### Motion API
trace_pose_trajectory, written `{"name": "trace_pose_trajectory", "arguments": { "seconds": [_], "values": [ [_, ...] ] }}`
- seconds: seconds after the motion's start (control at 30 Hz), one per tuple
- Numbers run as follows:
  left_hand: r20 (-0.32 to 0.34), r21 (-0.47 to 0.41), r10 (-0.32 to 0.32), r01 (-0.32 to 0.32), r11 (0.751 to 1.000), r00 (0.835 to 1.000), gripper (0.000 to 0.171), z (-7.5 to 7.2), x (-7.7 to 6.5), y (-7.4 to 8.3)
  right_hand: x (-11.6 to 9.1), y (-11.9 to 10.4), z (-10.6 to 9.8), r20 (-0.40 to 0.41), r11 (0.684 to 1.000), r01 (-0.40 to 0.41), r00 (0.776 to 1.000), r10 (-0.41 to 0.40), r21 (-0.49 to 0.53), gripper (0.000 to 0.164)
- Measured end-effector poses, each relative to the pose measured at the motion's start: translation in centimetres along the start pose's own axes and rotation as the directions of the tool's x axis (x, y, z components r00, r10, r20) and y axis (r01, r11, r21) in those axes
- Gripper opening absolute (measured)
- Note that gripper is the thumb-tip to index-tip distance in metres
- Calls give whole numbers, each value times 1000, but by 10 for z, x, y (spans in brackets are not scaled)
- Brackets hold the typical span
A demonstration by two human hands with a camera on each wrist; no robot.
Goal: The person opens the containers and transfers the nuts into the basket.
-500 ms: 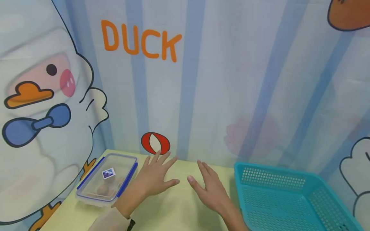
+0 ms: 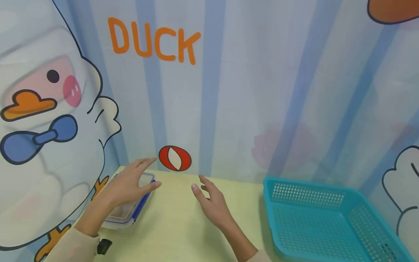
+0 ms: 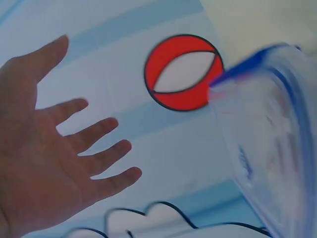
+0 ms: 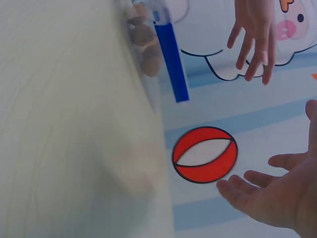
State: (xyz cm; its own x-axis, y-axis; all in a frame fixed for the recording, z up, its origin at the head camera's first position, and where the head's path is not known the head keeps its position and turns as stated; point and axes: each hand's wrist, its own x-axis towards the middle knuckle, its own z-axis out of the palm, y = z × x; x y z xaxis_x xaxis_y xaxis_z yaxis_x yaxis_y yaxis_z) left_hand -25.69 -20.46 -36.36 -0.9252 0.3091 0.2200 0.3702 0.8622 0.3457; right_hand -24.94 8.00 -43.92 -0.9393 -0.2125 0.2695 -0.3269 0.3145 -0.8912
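Observation:
My left hand (image 2: 126, 183) hovers over the clear lidded box (image 2: 139, 209) with blue side clips, hiding much of its lid. In the left wrist view that hand (image 3: 59, 153) has its fingers spread, and nothing is in it. Several round brown items (image 4: 143, 39) show through the box wall in the right wrist view; their kind is unclear. My right hand (image 2: 214, 203) is held above the pale yellow table (image 2: 176, 225), between the box and the basket, with fingers loosely bent and holding nothing.
A turquoise perforated plastic basket (image 2: 307, 225) stands at the right of the table. Behind the table hangs a striped blue and white curtain (image 2: 245, 91) with duck pictures and orange letters. A black band (image 2: 104, 246) is at my left wrist.
My left hand has moved left, from beside the box to over it. The right hand has shifted left too. The head view has tilted slightly; the box and basket keep their places.

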Motion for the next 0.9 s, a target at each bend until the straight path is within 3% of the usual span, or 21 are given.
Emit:
{"name": "trace_pose_trajectory", "arguments": {
  "seconds": [0.23,0.47,0.67,0.9],
  "values": [
    [-25,-120,-122,119,986,992,90,-3,-12,-64,16,8,38,82,979,-62,996,46,196,65],
    [-52,-143,-147,139,980,988,79,0,-24,-111,27,16,82,154,901,-190,978,140,391,68],
    [3,-133,-235,233,963,972,74,8,-32,-135,26,18,119,186,816,-276,960,209,508,65],
    [99,-132,-308,319,938,946,70,11,-39,-151,20,12,156,213,781,-348,937,276,519,64]
  ]
}}
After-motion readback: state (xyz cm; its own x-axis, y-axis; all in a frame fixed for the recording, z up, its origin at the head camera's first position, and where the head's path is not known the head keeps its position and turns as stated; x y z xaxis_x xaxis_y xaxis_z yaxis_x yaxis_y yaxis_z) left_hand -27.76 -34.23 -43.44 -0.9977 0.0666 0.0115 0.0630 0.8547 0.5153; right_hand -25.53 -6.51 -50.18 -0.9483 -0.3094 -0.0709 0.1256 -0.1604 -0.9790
